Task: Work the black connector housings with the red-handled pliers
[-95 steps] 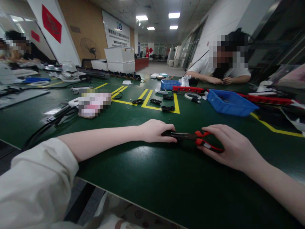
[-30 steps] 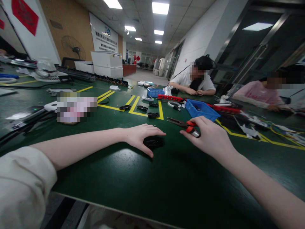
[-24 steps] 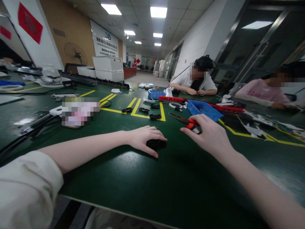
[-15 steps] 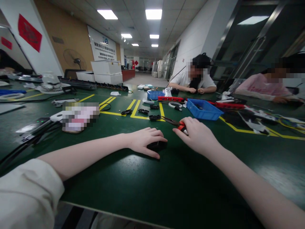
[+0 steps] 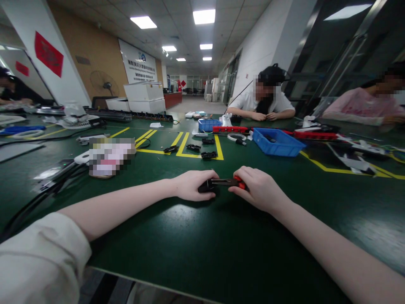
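Observation:
My left hand (image 5: 198, 185) is closed around a small black part (image 5: 206, 186), pinched between thumb and fingers low over the green table; the fingers cover much of it. Red-handled long-nose pliers (image 5: 225, 182) are gripped in my right hand (image 5: 255, 188), their jaws pointing left. The jaw tips meet the black part's right end; whether they clamp it I cannot tell. Farther back, several similar small black parts lie around the yellow tape marks, among them one nearer black part (image 5: 209, 155) and another to its left (image 5: 171, 149).
A blue bin (image 5: 278, 142) stands at the right rear, with a smaller blue bin (image 5: 209, 124) behind. At left lie a pixelated phone-like item (image 5: 110, 158) and black cables (image 5: 47, 190). Red strips (image 5: 234, 129) run across the back. Two co-workers sit across at the right.
The pliers have swung toward me and left, away from the farther black parts, and their tips now meet the part in my left hand. My left fingers have closed more tightly around it.

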The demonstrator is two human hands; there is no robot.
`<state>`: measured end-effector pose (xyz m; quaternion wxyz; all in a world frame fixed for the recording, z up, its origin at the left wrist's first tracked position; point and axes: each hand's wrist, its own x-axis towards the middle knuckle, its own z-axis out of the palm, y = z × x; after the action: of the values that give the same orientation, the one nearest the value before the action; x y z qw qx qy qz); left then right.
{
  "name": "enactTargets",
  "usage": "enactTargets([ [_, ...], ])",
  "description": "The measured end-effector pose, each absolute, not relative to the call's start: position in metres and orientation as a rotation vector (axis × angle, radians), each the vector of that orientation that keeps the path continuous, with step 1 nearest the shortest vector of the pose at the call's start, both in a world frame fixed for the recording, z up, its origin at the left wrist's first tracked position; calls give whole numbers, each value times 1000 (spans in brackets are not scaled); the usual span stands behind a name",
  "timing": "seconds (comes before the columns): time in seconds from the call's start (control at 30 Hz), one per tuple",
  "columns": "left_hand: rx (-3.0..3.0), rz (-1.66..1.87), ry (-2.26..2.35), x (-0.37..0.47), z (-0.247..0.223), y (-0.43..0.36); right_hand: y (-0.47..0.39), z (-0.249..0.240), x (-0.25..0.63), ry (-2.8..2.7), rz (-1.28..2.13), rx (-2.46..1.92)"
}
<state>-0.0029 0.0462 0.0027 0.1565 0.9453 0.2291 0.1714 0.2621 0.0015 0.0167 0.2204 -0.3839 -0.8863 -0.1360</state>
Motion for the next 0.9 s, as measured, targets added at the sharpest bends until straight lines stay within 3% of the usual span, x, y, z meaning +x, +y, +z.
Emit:
enactTargets([
  [0.9, 2669, 521, 641, 5, 3, 31, 2, 14, 264, -2464, -521, -948],
])
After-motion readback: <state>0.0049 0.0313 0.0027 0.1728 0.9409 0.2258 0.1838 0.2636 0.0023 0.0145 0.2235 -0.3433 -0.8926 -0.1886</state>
